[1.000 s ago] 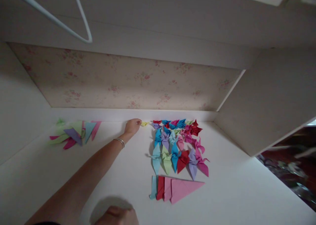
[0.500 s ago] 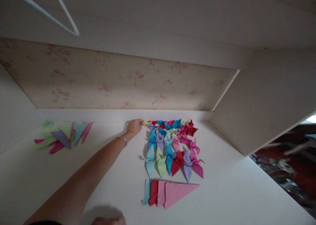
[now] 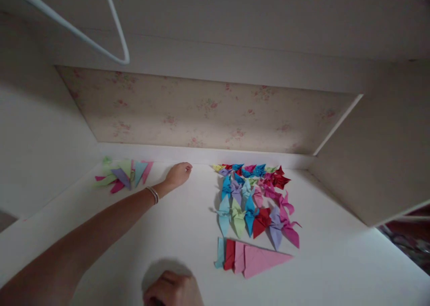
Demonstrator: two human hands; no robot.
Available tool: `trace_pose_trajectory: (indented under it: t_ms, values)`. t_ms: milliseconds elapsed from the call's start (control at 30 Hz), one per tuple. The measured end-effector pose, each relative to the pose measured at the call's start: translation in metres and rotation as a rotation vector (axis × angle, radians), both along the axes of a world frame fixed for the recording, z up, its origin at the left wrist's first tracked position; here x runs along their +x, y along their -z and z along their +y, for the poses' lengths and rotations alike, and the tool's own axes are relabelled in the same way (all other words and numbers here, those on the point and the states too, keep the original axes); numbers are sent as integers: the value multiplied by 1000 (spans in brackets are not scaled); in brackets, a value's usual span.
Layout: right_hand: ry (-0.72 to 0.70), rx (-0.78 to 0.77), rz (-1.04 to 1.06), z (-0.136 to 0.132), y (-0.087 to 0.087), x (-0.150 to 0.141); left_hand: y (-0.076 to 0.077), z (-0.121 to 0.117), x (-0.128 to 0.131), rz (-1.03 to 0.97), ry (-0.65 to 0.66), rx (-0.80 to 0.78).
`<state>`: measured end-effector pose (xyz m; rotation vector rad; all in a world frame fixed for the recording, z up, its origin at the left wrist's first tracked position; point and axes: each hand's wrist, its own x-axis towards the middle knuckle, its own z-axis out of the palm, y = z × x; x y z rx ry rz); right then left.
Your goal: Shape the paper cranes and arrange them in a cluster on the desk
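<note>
Paper cranes (image 3: pixel 258 196): I'm judging them light, crushable, best pinched at folded bodies. Left hand (image 3: pixel 179 174), right hand (image 3: pixel 176 290): I'm seeing both curled, apart; any grip I'm not making out.

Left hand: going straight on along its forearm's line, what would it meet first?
Likely the white strip below the floral panel, just beyond the left hand, though depth is unclear; the yellow paper lies further right.

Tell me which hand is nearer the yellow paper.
Left. The left hand is left of the yellow paper, apart; the right hand is farther, toward the camera and leftward.
</note>
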<state>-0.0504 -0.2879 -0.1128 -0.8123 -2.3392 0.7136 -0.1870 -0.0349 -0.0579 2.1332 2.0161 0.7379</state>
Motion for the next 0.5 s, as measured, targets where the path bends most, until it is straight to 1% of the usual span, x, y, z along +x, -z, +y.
trace_pose_trajectory:
  t_ms: [133,233,300,367,400,433,500]
  values:
    - [1,-41,32,-2,-10,5,-8,-45,-63,40,-63,-9]
    - [7,-71,50,-3,-19,8,-16,-79,-113,58,-174,-7]
    - [-7,-88,71,-2,-23,10,-18,-105,-139,62,-248,-10]
    - [-27,-96,80,-2,-27,11,-13,-136,-154,6,-314,-55]
    - [-32,-96,75,-2,-28,11,-8,-153,-156,-58,-345,-95]
    - [-32,-96,63,-2,-28,11,-3,-170,-156,-148,-374,-141]
    - [-22,-104,28,-2,-29,9,9,-200,-149,-292,-384,-152]
